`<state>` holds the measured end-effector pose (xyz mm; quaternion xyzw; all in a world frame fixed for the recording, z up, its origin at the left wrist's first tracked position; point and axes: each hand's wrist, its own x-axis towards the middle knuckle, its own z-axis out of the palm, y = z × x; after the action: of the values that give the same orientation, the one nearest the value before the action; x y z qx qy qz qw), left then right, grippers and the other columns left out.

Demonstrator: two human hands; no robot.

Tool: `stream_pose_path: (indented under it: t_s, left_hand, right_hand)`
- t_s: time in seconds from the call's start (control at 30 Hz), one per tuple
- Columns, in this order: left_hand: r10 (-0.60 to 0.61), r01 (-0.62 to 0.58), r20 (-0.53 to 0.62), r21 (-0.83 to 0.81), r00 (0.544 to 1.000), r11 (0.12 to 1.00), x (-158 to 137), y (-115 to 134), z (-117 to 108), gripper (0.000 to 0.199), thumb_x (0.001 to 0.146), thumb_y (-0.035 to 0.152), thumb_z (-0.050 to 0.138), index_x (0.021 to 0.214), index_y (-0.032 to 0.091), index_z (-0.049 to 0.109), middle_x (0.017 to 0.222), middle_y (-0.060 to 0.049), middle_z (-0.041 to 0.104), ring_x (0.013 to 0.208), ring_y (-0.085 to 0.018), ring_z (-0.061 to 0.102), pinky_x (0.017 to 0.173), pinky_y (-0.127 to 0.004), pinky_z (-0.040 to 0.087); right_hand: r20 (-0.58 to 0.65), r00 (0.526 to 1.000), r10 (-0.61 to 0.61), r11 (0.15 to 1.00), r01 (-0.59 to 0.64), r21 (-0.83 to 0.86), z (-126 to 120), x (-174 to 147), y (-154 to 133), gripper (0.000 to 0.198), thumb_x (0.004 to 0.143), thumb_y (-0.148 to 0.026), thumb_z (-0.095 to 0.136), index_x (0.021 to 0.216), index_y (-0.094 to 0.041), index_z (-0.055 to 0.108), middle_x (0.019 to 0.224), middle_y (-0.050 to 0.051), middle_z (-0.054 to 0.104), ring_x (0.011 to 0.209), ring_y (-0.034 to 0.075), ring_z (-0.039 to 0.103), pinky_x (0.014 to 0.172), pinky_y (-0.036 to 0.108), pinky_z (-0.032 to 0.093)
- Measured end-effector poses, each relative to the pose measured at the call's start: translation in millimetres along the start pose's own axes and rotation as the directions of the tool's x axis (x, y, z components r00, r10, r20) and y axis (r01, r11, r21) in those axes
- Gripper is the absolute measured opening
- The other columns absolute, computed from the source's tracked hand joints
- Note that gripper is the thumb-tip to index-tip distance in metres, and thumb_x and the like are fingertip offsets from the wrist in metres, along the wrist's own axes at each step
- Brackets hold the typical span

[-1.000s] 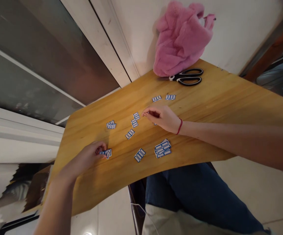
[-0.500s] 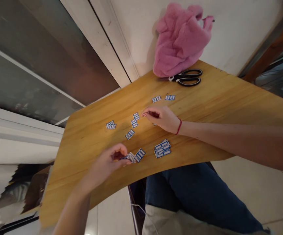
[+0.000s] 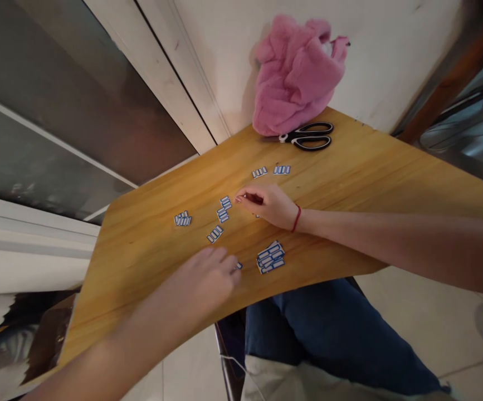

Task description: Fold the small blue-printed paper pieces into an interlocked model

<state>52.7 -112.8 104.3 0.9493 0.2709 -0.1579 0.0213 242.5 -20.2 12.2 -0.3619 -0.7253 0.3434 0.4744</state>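
Observation:
My left hand (image 3: 211,281) is low over the near part of the table, back up and slightly blurred. Its fingers are curled down, and what they hold is hidden. The end of a small white card with blue borders (image 3: 238,265) shows at its fingertips. My right hand (image 3: 272,206), a red string round its wrist, is closed in a pinch above the table; what is between thumb and finger is too small to make out. Left of it lie two touching blue-bordered cards (image 3: 223,215) and a single one (image 3: 215,234). Another card is mostly hidden under the right hand.
A loose pile of blue-bordered cards (image 3: 271,257) lies near the front edge, a smaller cluster (image 3: 183,219) at the left. Two card pieces (image 3: 282,170) lie farther back. Black-handled scissors (image 3: 308,136) rest beside a pink plush cloth (image 3: 297,78) against the wall.
My left hand has turned over, back up, and moved slightly right, covering the cards that showed at its fingertips. My right hand keeps its pinch in nearly the same place. The view has shifted slightly.

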Motion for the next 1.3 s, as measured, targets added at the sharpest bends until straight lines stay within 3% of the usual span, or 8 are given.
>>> stream_pose_path:
  t_s: [0.17, 0.57, 0.73, 0.83, 0.9, 1.0, 1.1, 1.3]
  left_hand:
    - [0.342, -0.364, 0.135, 0.461, 0.93, 0.81, 22, 12, 6, 0.014, 0.079, 0.009, 0.049, 0.081, 0.017, 0.061, 0.066, -0.006, 0.057, 0.063, -0.022, 0.052, 0.057, -0.033, 0.036]
    - [0.523, -0.537, 0.124, 0.253, 0.843, 0.805, 29, -34, 15, 0.018, 0.082, 0.004, 0.049, 0.074, 0.019, 0.056, 0.071, -0.004, 0.059, 0.067, -0.018, 0.051, 0.066, -0.031, 0.038]
    - [0.22, -0.208, 0.115, -0.108, 0.969, 0.972, 22, -55, 11, 0.019, 0.083, 0.007, 0.048, 0.072, 0.021, 0.056, 0.077, -0.001, 0.059, 0.073, -0.017, 0.052, 0.067, -0.028, 0.038]
    - [-0.04, 0.066, 0.089, -0.308, 0.995, 0.949, 14, -81, 4, 0.016, 0.085, 0.018, 0.046, 0.075, 0.022, 0.057, 0.082, 0.001, 0.06, 0.076, -0.015, 0.054, 0.068, -0.026, 0.04]
    - [-0.266, 0.267, 0.065, -0.452, 0.962, 0.851, 10, -99, -1, 0.012, 0.082, 0.026, 0.051, 0.072, 0.021, 0.056, 0.079, 0.001, 0.059, 0.074, -0.014, 0.054, 0.067, -0.026, 0.041]
    - [-0.563, 0.516, 0.167, -0.66, 0.809, 0.545, 11, -113, 0, 0.021, 0.067, 0.035, 0.066, 0.07, 0.019, 0.052, 0.064, 0.004, 0.053, 0.06, -0.012, 0.05, 0.056, -0.023, 0.038]
    - [-0.639, 0.598, 0.31, -0.744, 0.704, 0.297, 20, -111, 13, 0.034, 0.057, 0.033, 0.072, 0.081, 0.019, 0.053, 0.059, 0.006, 0.052, 0.053, -0.01, 0.049, 0.05, -0.022, 0.037]
    - [-0.679, 0.567, 0.282, -0.788, 0.678, 0.239, 34, -97, 51, 0.037, 0.05, 0.03, 0.073, 0.077, 0.019, 0.05, 0.054, 0.008, 0.046, 0.051, -0.012, 0.049, 0.049, -0.024, 0.041]
  right_hand:
    - [0.009, 1.0, -0.006, 1.0, 0.006, -0.001, -1, 1, 2, 0.026, 0.088, -0.029, 0.049, 0.086, -0.011, 0.066, 0.061, -0.002, 0.051, 0.056, 0.006, 0.041, 0.055, 0.02, 0.029]
    - [0.017, 1.0, -0.013, 1.0, 0.013, 0.0, 1, 0, 5, 0.023, 0.088, -0.028, 0.049, 0.087, -0.012, 0.066, 0.057, -0.004, 0.047, 0.054, 0.006, 0.039, 0.054, 0.02, 0.028]
    - [0.016, 1.0, -0.011, 1.0, 0.011, -0.003, 2, 0, 6, 0.025, 0.089, -0.03, 0.049, 0.085, -0.013, 0.066, 0.056, -0.005, 0.045, 0.053, 0.006, 0.037, 0.053, 0.02, 0.027]
    - [0.008, 1.0, -0.004, 1.0, 0.004, -0.009, 2, 0, 5, 0.024, 0.088, -0.03, 0.05, 0.086, -0.013, 0.067, 0.057, -0.005, 0.045, 0.053, 0.006, 0.038, 0.053, 0.02, 0.027]
    - [0.008, 1.0, 0.002, 1.0, -0.002, -0.014, 2, 0, 5, 0.024, 0.088, -0.03, 0.05, 0.086, -0.013, 0.067, 0.058, -0.004, 0.047, 0.054, 0.006, 0.038, 0.053, 0.02, 0.027]
    - [0.014, 1.0, 0.017, 1.0, -0.017, -0.018, 1, 1, 5, 0.024, 0.088, -0.03, 0.05, 0.087, -0.012, 0.067, 0.06, -0.003, 0.05, 0.054, 0.006, 0.039, 0.054, 0.02, 0.028]
    - [0.006, 1.0, 0.016, 1.0, -0.016, -0.021, 0, 2, 4, 0.024, 0.088, -0.029, 0.05, 0.087, -0.012, 0.067, 0.062, -0.002, 0.053, 0.056, 0.006, 0.042, 0.055, 0.02, 0.029]
    - [-0.014, 1.0, 0.013, 1.0, -0.013, -0.023, -1, 2, 4, 0.025, 0.088, -0.03, 0.05, 0.087, -0.012, 0.067, 0.059, -0.003, 0.05, 0.056, 0.007, 0.041, 0.055, 0.021, 0.028]
